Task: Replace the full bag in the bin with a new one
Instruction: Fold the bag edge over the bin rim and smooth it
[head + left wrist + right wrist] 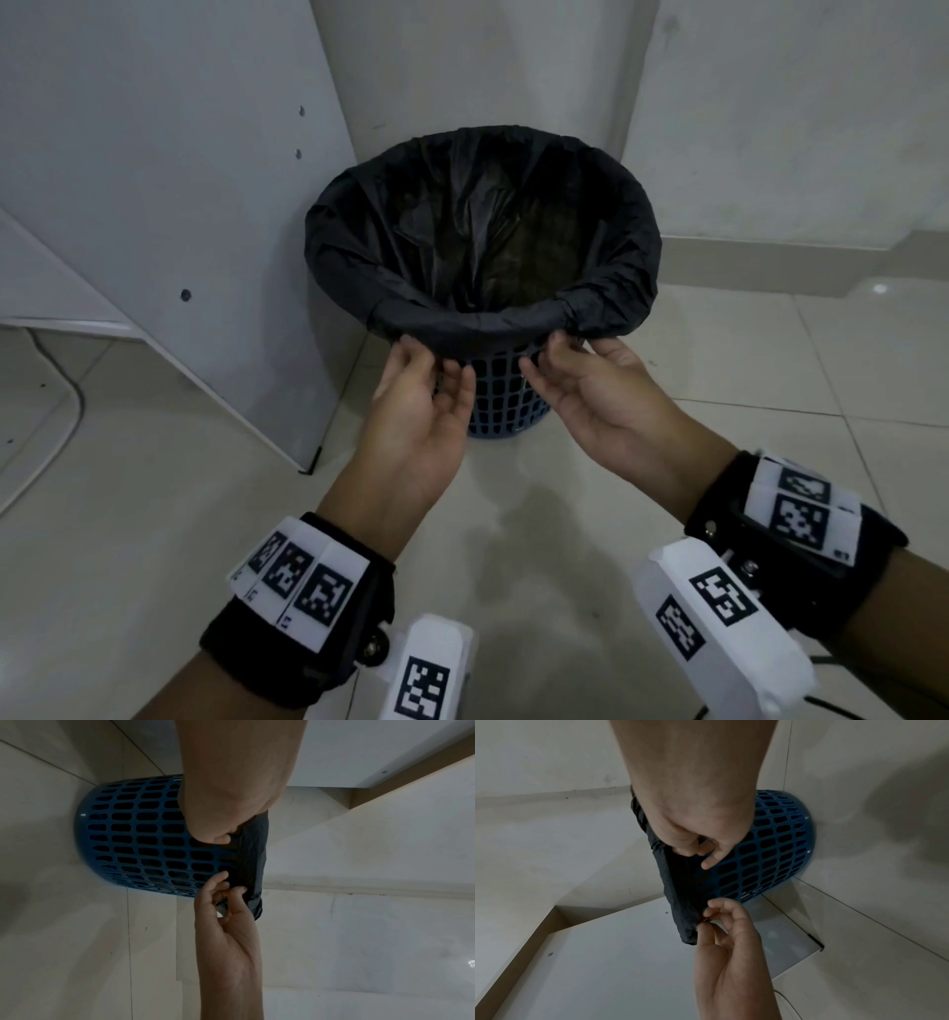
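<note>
A blue lattice bin [506,406] stands on the floor in a corner, lined with a black bag [482,226] whose top is folded down over the rim. The inside of the bag looks dark and loosely creased. Both hands are at the near side of the rim, palms up. My left hand [441,367] pinches the bag's folded hem [680,882] between thumb and fingers. A hand's width to the right, my right hand [544,354] curls its fingers under the hem [253,852] and pinches it. The bin's wall [141,833] below the hem is bare.
A white cabinet panel [179,205] stands close on the bin's left, and walls close the corner behind it. A skirting ledge [770,262] runs along the right. A cable [67,411] lies on the tiled floor at the far left.
</note>
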`<state>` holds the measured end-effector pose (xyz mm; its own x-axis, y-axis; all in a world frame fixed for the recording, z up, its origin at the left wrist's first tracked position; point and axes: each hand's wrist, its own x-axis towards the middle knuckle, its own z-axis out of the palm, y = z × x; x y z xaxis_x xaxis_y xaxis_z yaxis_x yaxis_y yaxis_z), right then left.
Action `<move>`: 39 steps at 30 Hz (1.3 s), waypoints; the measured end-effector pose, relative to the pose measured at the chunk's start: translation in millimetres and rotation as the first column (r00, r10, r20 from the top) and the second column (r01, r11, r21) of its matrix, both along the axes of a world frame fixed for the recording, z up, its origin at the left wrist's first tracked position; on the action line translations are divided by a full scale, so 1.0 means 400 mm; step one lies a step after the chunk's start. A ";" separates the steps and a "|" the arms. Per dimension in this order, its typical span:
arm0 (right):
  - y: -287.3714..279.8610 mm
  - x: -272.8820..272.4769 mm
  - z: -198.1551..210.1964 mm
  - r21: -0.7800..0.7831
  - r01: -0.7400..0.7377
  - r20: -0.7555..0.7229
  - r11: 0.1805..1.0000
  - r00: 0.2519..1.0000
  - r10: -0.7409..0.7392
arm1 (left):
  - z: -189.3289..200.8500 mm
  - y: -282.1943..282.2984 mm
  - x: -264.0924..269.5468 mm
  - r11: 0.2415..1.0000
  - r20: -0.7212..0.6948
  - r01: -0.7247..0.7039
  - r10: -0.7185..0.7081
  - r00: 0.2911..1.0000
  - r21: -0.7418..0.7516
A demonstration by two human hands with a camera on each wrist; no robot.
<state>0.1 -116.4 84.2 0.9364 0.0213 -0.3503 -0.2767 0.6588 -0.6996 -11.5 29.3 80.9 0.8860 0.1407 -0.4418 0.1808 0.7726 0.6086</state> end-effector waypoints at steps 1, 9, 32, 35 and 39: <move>0.002 0.001 0.004 0.003 0.012 -0.001 1.000 1.000 -0.012 | 0.005 0.000 0.000 1.000 0.013 -0.012 0.012 1.000 -0.010; 0.009 -0.029 0.015 0.057 0.079 0.014 0.995 0.997 -0.080 | 0.007 -0.023 -0.042 0.999 0.093 -0.038 0.037 0.995 0.003; 0.003 -0.036 0.058 0.038 -0.058 -0.012 0.998 0.998 0.058 | 0.049 -0.006 -0.054 0.992 0.051 0.097 -0.093 0.994 -0.080; 0.032 -0.067 0.044 -0.055 -0.243 -0.028 0.969 0.970 0.242 | 0.051 0.017 -0.021 0.999 0.103 0.005 -0.011 0.995 0.050; 0.057 -0.098 0.034 -0.064 -0.347 -0.072 0.936 0.937 0.343 | 0.051 0.061 0.021 0.990 0.177 -0.125 0.112 0.978 0.065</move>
